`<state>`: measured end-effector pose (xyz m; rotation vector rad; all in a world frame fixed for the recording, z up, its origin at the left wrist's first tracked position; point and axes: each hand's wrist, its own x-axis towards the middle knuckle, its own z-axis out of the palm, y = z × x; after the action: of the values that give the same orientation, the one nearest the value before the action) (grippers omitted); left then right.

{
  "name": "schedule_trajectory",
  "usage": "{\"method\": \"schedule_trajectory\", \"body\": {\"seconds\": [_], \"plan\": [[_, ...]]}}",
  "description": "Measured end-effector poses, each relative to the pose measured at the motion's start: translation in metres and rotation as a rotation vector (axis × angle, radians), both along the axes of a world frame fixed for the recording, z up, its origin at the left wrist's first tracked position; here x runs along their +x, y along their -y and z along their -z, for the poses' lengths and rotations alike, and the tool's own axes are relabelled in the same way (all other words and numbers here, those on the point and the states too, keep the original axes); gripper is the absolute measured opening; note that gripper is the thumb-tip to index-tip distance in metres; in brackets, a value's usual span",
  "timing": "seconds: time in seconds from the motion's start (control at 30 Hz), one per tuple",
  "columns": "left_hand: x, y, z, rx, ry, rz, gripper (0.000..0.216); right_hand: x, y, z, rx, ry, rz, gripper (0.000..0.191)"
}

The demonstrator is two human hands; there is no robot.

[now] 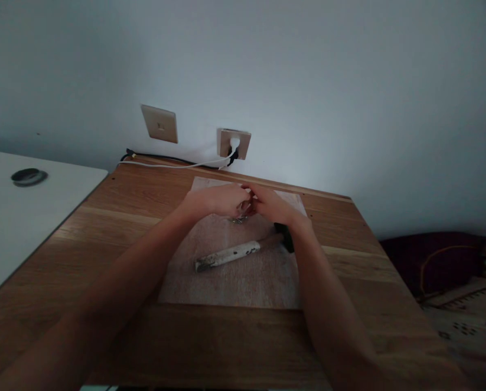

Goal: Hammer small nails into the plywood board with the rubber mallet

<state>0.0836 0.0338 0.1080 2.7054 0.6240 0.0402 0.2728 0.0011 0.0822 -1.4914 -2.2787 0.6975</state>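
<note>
My left hand (pixel 218 201) and my right hand (pixel 273 206) meet over the far part of a pale board (pixel 234 282) lying on the wooden table (pixel 116 217). The fingers of both hands are pinched together around some small metallic bits (pixel 238 219) that I cannot make out. A hammer (pixel 234 253) with a worn whitish handle lies on the board just below the hands. Its dark head is partly hidden behind my right wrist.
A wall stands behind the table with a switch plate (pixel 159 123) and a socket (pixel 233 143) holding a white plug; cables run along the table's back edge. A white desk (pixel 18 212) with a round grommet adjoins at left. Patterned fabric lies at right.
</note>
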Motion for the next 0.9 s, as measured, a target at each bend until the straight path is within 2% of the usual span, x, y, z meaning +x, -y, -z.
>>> {"method": "schedule_trajectory", "body": {"seconds": [0.13, 0.27, 0.37, 0.47, 0.53, 0.63, 0.77, 0.9], "plan": [[-0.011, 0.003, -0.01, 0.085, 0.106, -0.024, 0.02, 0.008, 0.005, -0.014, -0.012, -0.133, 0.024, 0.05], [-0.033, 0.025, -0.013, 0.141, 0.018, -0.114, 0.02, 0.014, 0.02, -0.045, 0.163, -0.189, 0.087, 0.037], [-0.051, 0.06, -0.004, 0.08, -0.075, -0.153, 0.023, 0.013, 0.039, -0.063, 0.308, -0.232, 0.097, 0.037], [-0.064, 0.095, 0.015, 0.007, -0.145, -0.224, 0.028, 0.014, 0.064, -0.064, 0.37, -0.221, 0.107, 0.038], [-0.068, 0.112, 0.027, 0.021, -0.136, -0.285, 0.022, 0.019, 0.084, -0.054, 0.374, -0.197, 0.117, 0.034], [-0.066, 0.126, 0.04, 0.077, -0.084, -0.352, 0.02, 0.036, 0.114, -0.028, 0.376, -0.167, 0.17, 0.032], [-0.051, 0.138, 0.048, 0.135, -0.022, -0.443, 0.024, 0.065, 0.146, 0.012, 0.432, -0.178, 0.381, 0.036], [-0.023, 0.156, 0.057, 0.143, 0.024, -0.461, 0.027, 0.082, 0.171, 0.052, 0.465, -0.052, 0.549, 0.04]]}}
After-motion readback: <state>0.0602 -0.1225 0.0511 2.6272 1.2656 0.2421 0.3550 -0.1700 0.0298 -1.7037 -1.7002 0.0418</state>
